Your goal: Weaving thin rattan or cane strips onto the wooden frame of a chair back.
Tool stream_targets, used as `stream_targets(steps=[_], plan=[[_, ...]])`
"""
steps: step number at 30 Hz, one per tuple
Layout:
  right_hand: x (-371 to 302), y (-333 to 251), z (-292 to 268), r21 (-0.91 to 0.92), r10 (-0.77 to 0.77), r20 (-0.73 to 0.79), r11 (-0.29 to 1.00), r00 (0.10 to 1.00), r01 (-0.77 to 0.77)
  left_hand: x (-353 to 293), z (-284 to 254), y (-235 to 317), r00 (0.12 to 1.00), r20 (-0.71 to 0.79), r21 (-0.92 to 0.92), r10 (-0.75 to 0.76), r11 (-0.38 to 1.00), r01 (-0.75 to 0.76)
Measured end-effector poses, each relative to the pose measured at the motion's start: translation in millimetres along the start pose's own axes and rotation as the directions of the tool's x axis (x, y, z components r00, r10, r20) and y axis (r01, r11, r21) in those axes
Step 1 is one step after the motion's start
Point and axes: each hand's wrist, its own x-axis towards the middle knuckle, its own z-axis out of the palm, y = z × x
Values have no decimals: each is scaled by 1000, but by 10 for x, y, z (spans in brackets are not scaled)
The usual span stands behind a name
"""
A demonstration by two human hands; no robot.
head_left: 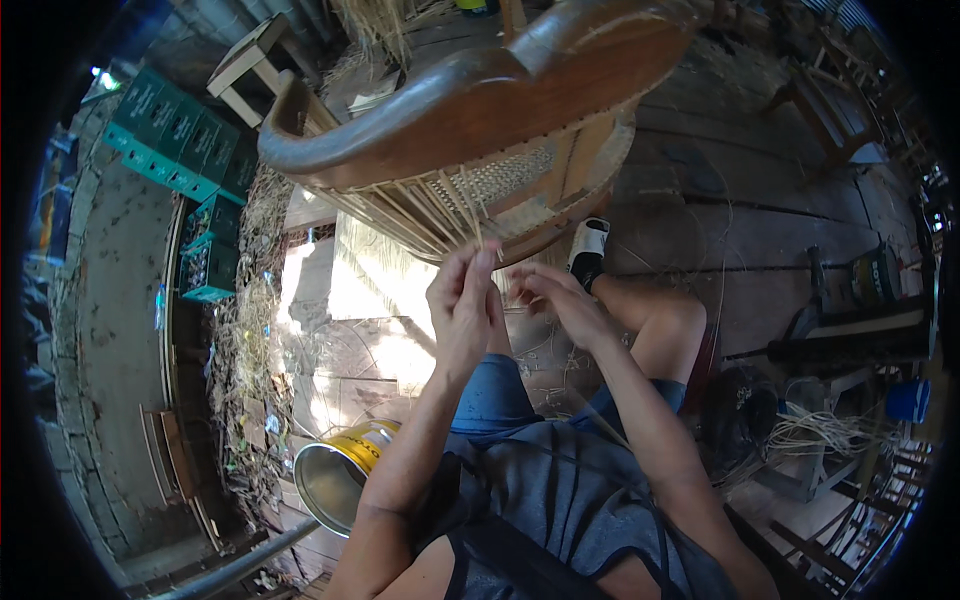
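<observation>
A curved chair with a carved brown wooden rail (430, 130) stands in front of me. Woven cane webbing (505, 175) fills part of it, and several loose cane strands (400, 215) run down below the rail toward my hands. My left hand (462, 295) is closed, thumb and fingertips pinching a thin cane strand (478, 225) just under the chair's lower edge. Close by on the right, my right hand (562, 300) has loosely bent fingers set apart, slightly blurred, with nothing visible in them.
Green crates (180, 135) are stacked at the far left near a pale wooden stool (250, 65). A yellow can (345, 470) lies by my left elbow. Bundled pale strands (815, 430) and a blue bucket (908, 400) are at right. Loose fibres litter the plank floor.
</observation>
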Motion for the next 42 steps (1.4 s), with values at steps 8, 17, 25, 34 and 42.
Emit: stream_targets(steps=[8,17,25,34,42], plan=[[845,418,-128,-558,-13,-273,817,962,-147,-333,-193,-956,980,64,-45,-189,980,192],[192,380,-300,-736,-376,-288,675,881,48,-164,-156,-977,975,37,-57,-218,974,220],[39,-1179,941,-747,-503,-2,576,864,333,14,-4,-749,1000,-3,249,-10,968,11],[500,-1151,1015,-752,-604,-26,537,796,383,43,-212,-1037,995,19,186,99,977,-100],[827,-1184,1185,528,-109,-132,834,985,163,-156,-269,-871,968,102,712,230,662,-233]])
